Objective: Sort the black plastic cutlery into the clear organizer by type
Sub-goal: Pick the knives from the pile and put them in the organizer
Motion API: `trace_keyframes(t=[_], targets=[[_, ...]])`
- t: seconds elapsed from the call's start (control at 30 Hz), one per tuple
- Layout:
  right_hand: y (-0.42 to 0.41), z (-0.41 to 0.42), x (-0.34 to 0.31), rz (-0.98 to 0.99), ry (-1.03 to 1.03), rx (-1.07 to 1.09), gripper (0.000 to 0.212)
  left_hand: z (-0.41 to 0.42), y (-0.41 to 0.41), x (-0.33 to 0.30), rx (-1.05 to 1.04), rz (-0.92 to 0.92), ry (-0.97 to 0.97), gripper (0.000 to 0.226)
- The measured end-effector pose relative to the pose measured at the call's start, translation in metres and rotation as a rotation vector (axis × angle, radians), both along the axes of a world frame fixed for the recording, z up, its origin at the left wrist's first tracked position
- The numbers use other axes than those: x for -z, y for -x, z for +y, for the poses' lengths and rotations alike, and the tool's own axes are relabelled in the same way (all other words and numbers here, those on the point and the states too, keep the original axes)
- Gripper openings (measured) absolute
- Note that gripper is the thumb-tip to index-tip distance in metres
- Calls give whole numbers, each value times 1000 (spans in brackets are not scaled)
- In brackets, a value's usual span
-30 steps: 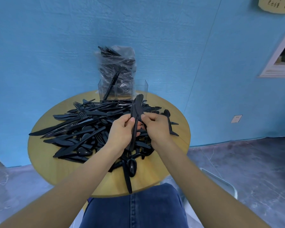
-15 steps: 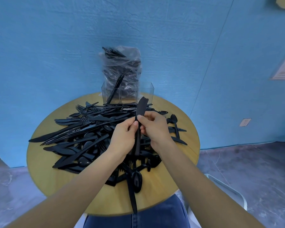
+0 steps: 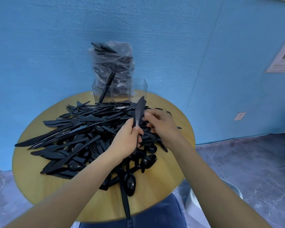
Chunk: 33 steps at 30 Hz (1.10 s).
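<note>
The left hand (image 3: 127,140) was curled tight round the handles of a few glossy black plastic knives (image 3: 139,111), their flat, round-tipped blades standing upright above the fist, while the right hand (image 3: 161,125), just beside that grip, held nothing, its fingers loosely bent and blurred. Below and left of the grip, a shiny tangle of cutlery (image 3: 76,132) lay heaped on the round wooden table (image 3: 31,175). Beyond the blades stood the clear square-celled organizer (image 3: 137,88), one knife leaning in its left cell, a crinkled plastic bag (image 3: 113,63) of cutlery behind.
</note>
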State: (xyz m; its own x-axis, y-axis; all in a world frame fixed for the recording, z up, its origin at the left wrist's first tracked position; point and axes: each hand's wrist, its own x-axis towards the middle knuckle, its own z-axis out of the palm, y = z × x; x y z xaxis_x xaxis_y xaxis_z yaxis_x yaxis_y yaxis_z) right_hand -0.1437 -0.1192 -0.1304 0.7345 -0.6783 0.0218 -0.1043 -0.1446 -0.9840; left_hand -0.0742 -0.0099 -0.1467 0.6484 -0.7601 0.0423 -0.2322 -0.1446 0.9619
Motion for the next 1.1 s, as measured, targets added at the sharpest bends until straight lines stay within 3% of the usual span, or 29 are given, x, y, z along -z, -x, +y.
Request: trace_keyframes(t=[0.1, 0.17, 0.27, 0.4, 0.5, 0.67, 0.8, 0.97, 1.1], targets=[[28, -32, 24, 233, 366, 234, 20, -6, -1, 1, -11, 73, -4, 19], [45, -51, 43, 411, 486, 323, 24, -10, 0, 1, -11, 118, 10, 17], [55, -61, 64, 631, 490, 287, 32, -16, 4, 1, -4, 137, 28, 21], [56, -59, 71, 649, 496, 255, 26, -21, 8, 1, 13, 117, 43, 24], [58, -59, 64, 500, 383, 225, 20, -22, 6, 0, 10, 131, 65, 25], [64, -60, 50, 73, 129, 301, 5, -21, 5, 0, 4, 177, 91, 24], [61, -59, 38, -220, -71, 379, 14, -20, 4, 0, -3, 205, 99, 25], [53, -53, 12, -529, -49, 416, 19, -16, 1, -4, -28, 200, 115, 25], [39, -42, -11, -567, 31, 280, 19, -16, 0, -7, -15, 192, 121, 26]])
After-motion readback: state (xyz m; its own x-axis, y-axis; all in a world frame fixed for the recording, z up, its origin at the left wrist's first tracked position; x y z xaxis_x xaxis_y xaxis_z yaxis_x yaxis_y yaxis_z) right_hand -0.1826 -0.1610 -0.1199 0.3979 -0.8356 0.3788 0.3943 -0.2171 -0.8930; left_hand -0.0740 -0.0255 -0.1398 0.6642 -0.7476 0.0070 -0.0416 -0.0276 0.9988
